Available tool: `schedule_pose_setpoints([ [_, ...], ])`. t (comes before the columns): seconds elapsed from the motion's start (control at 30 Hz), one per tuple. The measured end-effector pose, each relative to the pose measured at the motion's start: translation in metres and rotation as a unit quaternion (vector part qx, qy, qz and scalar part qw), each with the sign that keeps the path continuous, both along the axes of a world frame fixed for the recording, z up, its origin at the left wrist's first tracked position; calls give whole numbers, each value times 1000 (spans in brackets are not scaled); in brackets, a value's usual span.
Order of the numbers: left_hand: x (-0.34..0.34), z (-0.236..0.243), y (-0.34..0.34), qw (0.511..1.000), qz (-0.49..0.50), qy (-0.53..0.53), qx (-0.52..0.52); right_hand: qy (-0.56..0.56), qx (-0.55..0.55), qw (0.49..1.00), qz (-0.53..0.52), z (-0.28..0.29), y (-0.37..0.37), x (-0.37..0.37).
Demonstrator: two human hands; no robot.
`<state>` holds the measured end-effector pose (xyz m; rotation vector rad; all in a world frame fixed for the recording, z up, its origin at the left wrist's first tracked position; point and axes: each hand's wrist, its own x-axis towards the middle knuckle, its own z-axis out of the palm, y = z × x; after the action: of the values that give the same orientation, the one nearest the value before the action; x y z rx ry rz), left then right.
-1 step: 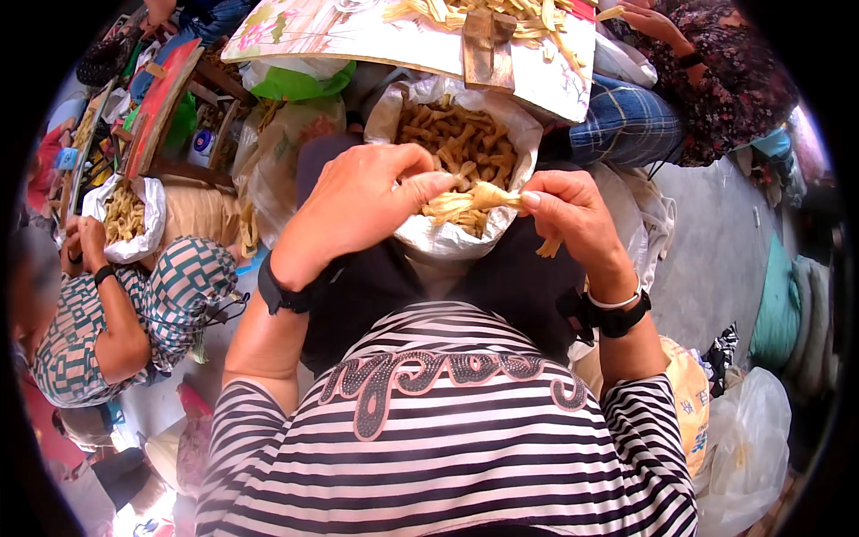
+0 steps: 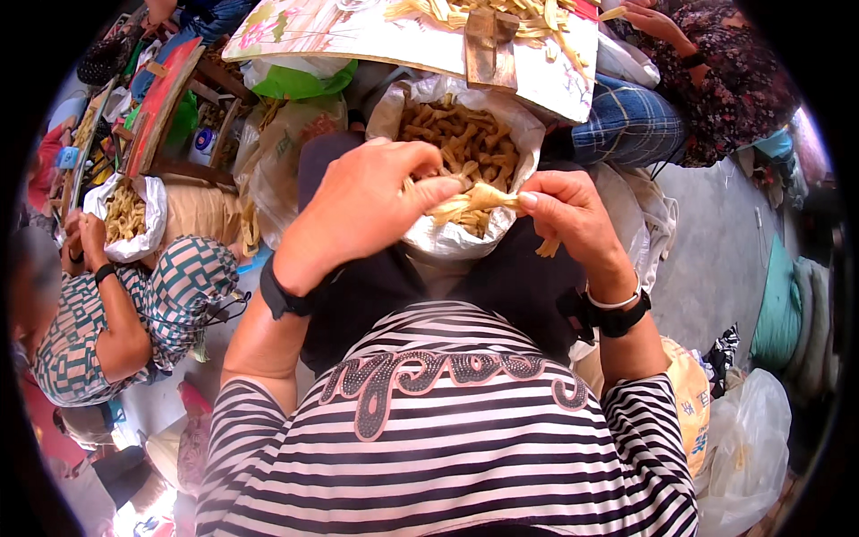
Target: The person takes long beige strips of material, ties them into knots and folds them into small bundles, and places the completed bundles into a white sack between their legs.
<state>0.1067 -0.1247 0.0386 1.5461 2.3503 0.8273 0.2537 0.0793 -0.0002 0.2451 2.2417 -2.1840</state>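
Observation:
A pale yellow strip with a knot in it, like bean curd skin, point(image 2: 489, 196) is stretched between my hands. My left hand point(image 2: 358, 204) grips its left end, with thumb and fingers bent round it and partly hiding it. On the other side, my right hand point(image 2: 573, 213) pinches the right end between thumb and forefinger; a short tail hangs below. Both hands are above a white sack point(image 2: 446, 242) with a rolled-open mouth, standing between my knees. Several browner knotted strips point(image 2: 461, 134) fill it.
A board table point(image 2: 376, 40) ahead bears loose pale strips point(image 2: 537, 20) and a wooden block point(image 2: 490, 54). At the left a co-worker point(image 2: 116, 313) sits by a smaller white sack point(image 2: 148, 242). Another person point(image 2: 716, 80) is at far right. Clear plastic bags point(image 2: 747, 447) lie at lower right.
My left hand has shifted slightly to the right, and the knot looks a little tighter. My right hand has hardly moved.

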Motion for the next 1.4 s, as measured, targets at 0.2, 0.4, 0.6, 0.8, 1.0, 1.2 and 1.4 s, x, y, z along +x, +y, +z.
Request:
schedule_pose_setpoints([
  [0.2, 15, -21, 24, 992, -114, -49, -26, 80, 160, 983, 39, -2, -3, -19],
  [0.4, -31, -19, 39, 960, -183, -191, -91, 41, 192, 980, 13, 13, 27, -26],
  [0.6, -99, -23, 103, 991, -12, -120, 60, 93, 235, 959, -130, 3, 73, -108],
  [0.8, -120, -45, 126, 989, 29, -128, 69, 57, 237, 952, -186, -21, 85, -139],
  [1.0, -118, -47, 118, 993, 47, -110, -6, 27, 516, 841, -162, -21, 89, -136],
  [1.2, -75, -20, 90, 983, 36, 91, 156, 128, -173, 962, -167, -3, 72, -108],
  [1.4, -31, -7, 98, 963, 94, -56, 248, 240, -498, 819, -154, 16, 18, -113],
])
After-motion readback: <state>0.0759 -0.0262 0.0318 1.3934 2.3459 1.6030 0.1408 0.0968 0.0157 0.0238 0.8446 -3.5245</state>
